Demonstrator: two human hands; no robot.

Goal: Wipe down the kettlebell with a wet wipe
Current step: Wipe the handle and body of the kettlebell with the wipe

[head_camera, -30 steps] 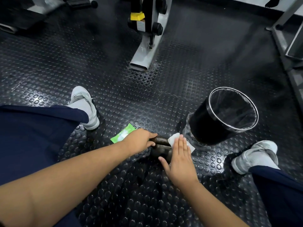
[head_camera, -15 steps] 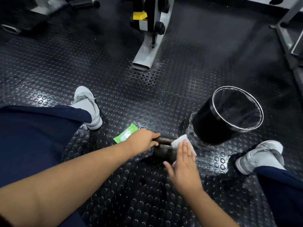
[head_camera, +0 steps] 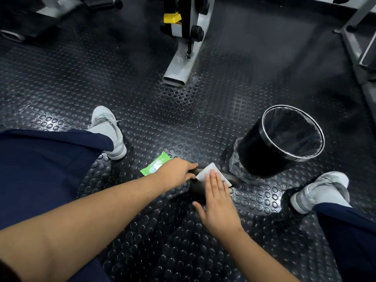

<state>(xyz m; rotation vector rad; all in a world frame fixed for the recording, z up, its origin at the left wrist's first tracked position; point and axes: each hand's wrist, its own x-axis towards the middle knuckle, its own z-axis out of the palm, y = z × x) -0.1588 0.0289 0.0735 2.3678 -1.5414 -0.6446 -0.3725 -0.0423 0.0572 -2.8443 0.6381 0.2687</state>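
Observation:
A dark kettlebell (head_camera: 198,189) lies on the studded rubber floor between my feet, mostly hidden under my hands. My left hand (head_camera: 177,173) is closed around its handle. My right hand (head_camera: 217,202) lies flat, fingers together, pressing a white wet wipe (head_camera: 207,173) onto the top of the kettlebell. The wipe's far corner sticks out beyond my fingertips. A green wet wipe packet (head_camera: 155,165) lies on the floor just left of my left hand.
A black bin (head_camera: 264,157) with a clear liner stands to the right of the kettlebell. My grey shoes (head_camera: 109,132) (head_camera: 319,191) flank the spot. A grey machine foot (head_camera: 179,72) stands further ahead, a metal frame (head_camera: 358,49) at far right.
My right hand has slid the wipe leftward and forward over the kettlebell, closer to my left hand. The left hand has kept its grip on the handle.

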